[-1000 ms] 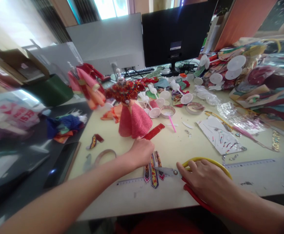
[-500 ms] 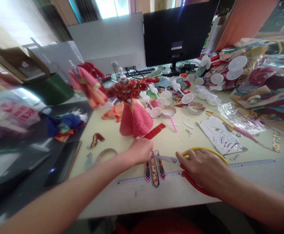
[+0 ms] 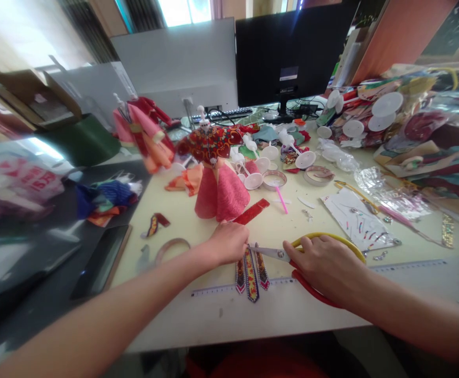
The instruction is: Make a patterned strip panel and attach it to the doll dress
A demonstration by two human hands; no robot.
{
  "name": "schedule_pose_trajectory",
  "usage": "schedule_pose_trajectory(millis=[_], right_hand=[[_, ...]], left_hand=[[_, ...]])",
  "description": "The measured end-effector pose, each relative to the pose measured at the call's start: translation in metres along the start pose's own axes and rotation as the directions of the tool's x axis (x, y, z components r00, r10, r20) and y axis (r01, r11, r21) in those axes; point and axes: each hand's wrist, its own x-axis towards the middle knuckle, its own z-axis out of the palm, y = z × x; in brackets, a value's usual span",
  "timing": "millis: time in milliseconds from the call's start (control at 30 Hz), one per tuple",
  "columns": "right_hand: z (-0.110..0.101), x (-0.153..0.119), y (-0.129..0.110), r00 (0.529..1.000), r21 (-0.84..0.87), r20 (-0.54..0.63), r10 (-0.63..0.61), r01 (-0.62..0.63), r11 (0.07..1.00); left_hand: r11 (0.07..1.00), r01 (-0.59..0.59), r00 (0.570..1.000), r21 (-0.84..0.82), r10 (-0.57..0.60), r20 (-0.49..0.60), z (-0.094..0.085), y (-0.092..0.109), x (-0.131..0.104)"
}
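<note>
My right hand [image 3: 319, 262] is wrapped round the scissors [image 3: 270, 253], which have one yellow and one red handle; their blades point left. The tips are beside the fingers of my left hand [image 3: 231, 242]. That hand is closed in a pinch by the upper ends of the patterned strips [image 3: 252, 275], and what it holds is too small to make out. A red strip [image 3: 257, 210] lies just above my left hand. Behind it stands a doll [image 3: 222, 194] with a pink skirt and a red patterned top.
A ruler [image 3: 213, 290] lies along the front. Tape rolls [image 3: 318, 176], white doll stands [image 3: 254, 181] and a card with pins [image 3: 357, 218] are farther back. A phone [image 3: 102, 260] is at left, two monitors [image 3: 292, 58] behind.
The scissors' blades look more closed, and the yellow handle has come slightly nearer the red one. My left hand stays nearly in place. The whole view has shifted slightly.
</note>
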Motion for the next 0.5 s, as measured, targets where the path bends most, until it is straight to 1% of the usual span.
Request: schedule_pose_trajectory(millis=[100,267,500], right_hand=[[-0.002,0.001,0.000,1.000,-0.018,0.004,-0.009,0.009,1.000],[-0.005,0.003,0.000,0.998,-0.064,-0.047,-0.048,0.044,0.997],[-0.015,0.010,0.002,0.993,-0.071,-0.012,-0.116,0.115,0.991]], left_hand=[[1.000,-0.003,1.000,-0.009,0.003,-0.001,0.002,-0.002,0.001],[1.000,-0.007,1.000,-0.022,0.007,-0.003,0.005,-0.005,0.004],[0.999,-0.016,1.000,-0.035,0.016,-0.006,0.005,-0.008,0.005]])
